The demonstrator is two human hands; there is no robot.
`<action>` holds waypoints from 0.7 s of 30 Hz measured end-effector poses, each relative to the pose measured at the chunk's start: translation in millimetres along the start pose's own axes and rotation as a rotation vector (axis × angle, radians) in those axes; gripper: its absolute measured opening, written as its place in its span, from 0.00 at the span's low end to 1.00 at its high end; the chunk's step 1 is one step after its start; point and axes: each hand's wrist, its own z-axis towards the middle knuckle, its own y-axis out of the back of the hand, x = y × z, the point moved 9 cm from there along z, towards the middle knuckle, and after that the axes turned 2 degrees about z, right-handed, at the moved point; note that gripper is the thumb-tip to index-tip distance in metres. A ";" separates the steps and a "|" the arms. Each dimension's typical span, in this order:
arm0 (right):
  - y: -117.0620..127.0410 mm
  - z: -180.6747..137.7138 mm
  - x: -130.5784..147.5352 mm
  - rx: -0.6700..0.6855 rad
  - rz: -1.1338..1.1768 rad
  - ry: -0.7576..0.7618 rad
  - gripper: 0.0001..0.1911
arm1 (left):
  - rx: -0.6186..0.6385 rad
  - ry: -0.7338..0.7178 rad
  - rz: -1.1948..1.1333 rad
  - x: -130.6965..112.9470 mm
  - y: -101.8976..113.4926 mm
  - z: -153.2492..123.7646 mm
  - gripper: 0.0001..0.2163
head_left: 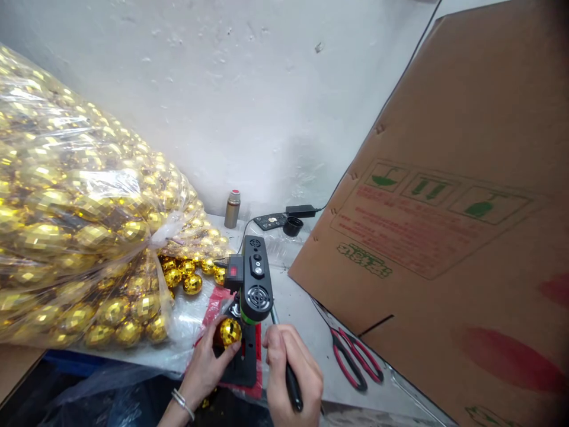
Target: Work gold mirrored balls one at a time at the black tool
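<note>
My left hand [209,356], with a bracelet at its wrist, holds a gold mirrored ball [230,333] between thumb and fingers. A dark hole or slot shows on the ball's facing side. The ball is beside the column of a small black bench drill press [256,279], just left of its green collar and above the base. My right hand [293,375] is wrapped round the black-gripped lever [293,385] on the machine's right side. The drill's tip and its contact with the ball, if any, are hidden.
A huge clear bag of gold balls [80,225] fills the left, with loose balls [192,284] at its mouth. Red-handled scissors [355,359] lie on the right, beside a large cardboard box [444,225]. Behind stand a flask [232,209], a black cap [293,226] and a power adapter [301,210].
</note>
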 end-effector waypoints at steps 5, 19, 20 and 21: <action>-1.6 -7.6 -5.2 -0.020 0.026 -0.057 0.13 | -0.026 -0.233 0.236 -7.6 -1.4 -10.1 0.25; -2.2 -17.3 -11.1 -0.098 0.054 -0.176 0.14 | 0.225 -0.280 0.408 -35.6 -23.8 7.8 0.20; -2.2 -18.2 -11.3 -0.103 0.048 -0.176 0.15 | 0.220 -0.287 0.424 -33.9 -25.8 9.6 0.20; -2.3 -19.0 -11.3 -0.105 0.042 -0.169 0.14 | 0.221 -0.291 0.435 -31.7 -27.6 10.5 0.20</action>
